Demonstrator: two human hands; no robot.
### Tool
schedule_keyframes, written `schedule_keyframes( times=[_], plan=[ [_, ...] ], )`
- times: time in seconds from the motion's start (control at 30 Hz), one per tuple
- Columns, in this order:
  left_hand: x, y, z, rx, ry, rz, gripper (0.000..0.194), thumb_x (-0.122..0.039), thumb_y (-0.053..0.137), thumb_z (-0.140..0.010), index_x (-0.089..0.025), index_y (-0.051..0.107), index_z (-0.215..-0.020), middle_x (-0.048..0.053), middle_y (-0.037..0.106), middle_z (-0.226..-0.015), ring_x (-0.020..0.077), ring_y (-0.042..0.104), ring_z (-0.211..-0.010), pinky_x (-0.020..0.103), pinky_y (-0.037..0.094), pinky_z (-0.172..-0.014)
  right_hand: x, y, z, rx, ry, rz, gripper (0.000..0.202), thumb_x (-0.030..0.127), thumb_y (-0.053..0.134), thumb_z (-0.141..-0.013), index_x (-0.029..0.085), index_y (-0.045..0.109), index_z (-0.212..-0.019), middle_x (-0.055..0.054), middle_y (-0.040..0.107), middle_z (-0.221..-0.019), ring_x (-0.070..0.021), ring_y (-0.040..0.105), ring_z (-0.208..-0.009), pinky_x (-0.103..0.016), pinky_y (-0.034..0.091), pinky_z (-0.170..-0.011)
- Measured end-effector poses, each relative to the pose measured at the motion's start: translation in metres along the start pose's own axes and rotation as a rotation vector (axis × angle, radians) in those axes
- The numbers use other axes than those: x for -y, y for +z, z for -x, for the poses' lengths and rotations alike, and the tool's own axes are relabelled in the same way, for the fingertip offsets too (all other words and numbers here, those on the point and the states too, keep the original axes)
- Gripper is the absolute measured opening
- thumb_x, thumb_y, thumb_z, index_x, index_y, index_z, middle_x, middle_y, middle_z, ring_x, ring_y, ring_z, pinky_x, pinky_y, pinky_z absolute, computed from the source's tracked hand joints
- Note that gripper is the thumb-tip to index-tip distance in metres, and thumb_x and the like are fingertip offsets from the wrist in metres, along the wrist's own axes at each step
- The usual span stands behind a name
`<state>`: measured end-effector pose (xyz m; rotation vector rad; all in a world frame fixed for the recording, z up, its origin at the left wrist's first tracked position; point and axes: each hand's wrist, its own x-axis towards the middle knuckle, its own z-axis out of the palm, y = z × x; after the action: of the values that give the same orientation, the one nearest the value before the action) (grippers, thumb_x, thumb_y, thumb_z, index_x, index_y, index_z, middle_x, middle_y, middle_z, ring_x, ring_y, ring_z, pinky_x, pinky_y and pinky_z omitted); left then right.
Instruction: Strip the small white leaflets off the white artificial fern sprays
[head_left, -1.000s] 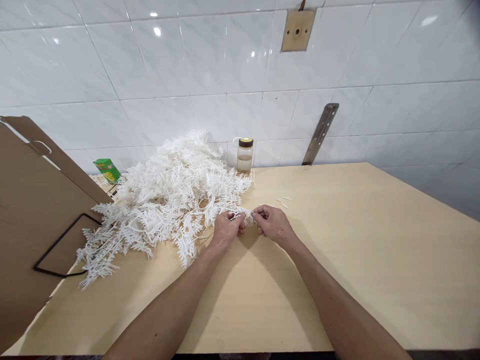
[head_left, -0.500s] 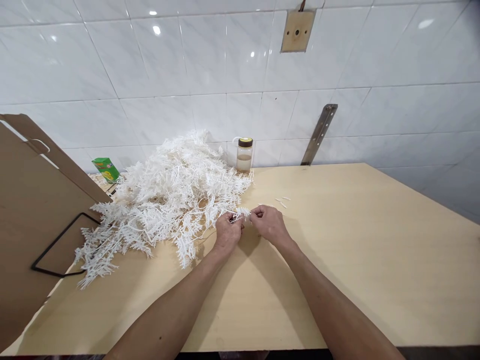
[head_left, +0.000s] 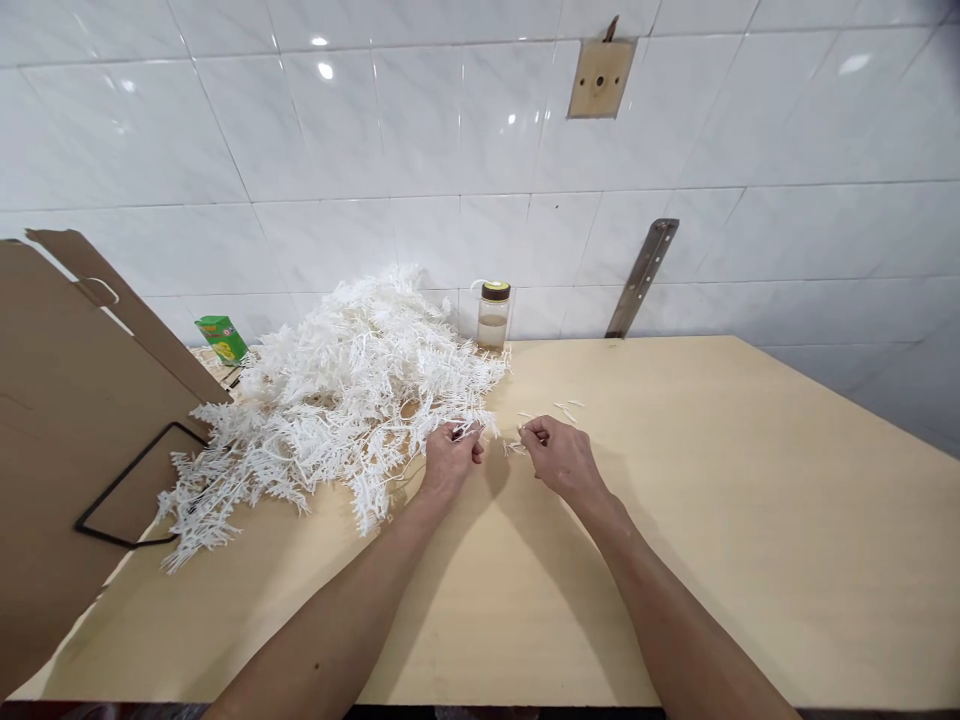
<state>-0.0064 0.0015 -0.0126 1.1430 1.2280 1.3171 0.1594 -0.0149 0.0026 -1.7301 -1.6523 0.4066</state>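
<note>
A large heap of white, feathery plastic sprigs (head_left: pixel 360 370) lies on the pale wooden table (head_left: pixel 750 520), left of centre. At its right edge my left hand (head_left: pixel 450 458) is closed on a white sprig, whose tip sticks out past the fingers. My right hand (head_left: pixel 562 455) is a little to the right, apart from the left, with thumb and forefinger pinched together. What is between those fingertips is too small to make out. Small white bits (head_left: pixel 514 448) lie between the hands, and a few more (head_left: pixel 568 410) lie behind the right hand.
A bottle (head_left: pixel 493 318) with a dark lid stands behind the heap by the tiled wall. A green box (head_left: pixel 221 340) is at the back left. Brown cardboard (head_left: pixel 90 430) with a black wire frame (head_left: pixel 112 500) stands at the left. A metal strip (head_left: pixel 643 280) leans on the wall.
My right hand has moved right, away from my left hand and the sprig. More small white bits show on the table between the hands. The camera view has shifted slightly.
</note>
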Motion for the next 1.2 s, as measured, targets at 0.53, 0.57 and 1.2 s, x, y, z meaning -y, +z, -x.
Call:
schedule_keyframes(
  times=[0.53, 0.57, 1.2],
  plan=[
    [-0.008, -0.003, 0.001, 0.097, -0.045, 0.021, 0.035, -0.046, 0.075, -0.065, -0.014, 0.060, -0.061, 0.001, 0.059, -0.054, 0.0114, 0.052, -0.050, 0.025, 0.038, -0.052, -0.002, 0.016, -0.004, 0.221, 0.159, -0.673, 0.034, 0.050, 0.061, -0.078, 0.016, 0.066, -0.074, 0.003, 0.051, -0.055, -0.0088, 0.046, -0.040, -0.023, 0.040, -0.039],
    [-0.007, -0.003, 0.001, 0.095, -0.036, 0.014, 0.035, -0.046, 0.075, -0.065, -0.014, 0.060, -0.062, 0.001, 0.059, -0.054, 0.0116, 0.052, -0.050, 0.025, 0.039, -0.052, -0.001, 0.018, -0.003, 0.232, 0.158, -0.712, 0.034, 0.050, 0.063, -0.076, 0.016, 0.065, -0.073, 0.004, 0.049, -0.054, -0.0087, 0.046, -0.040, -0.022, 0.040, -0.039],
    [-0.014, -0.006, 0.000, 0.153, -0.096, 0.012, 0.037, -0.049, 0.076, -0.066, -0.015, 0.062, -0.065, 0.002, 0.060, -0.058, 0.0126, 0.054, -0.053, 0.026, 0.044, -0.057, 0.009, 0.016, 0.000, 0.190, 0.059, -0.592, 0.017, 0.034, 0.058, -0.076, 0.017, 0.060, -0.075, 0.004, 0.052, -0.058, -0.0092, 0.049, -0.044, -0.023, 0.045, -0.043]
  ],
)
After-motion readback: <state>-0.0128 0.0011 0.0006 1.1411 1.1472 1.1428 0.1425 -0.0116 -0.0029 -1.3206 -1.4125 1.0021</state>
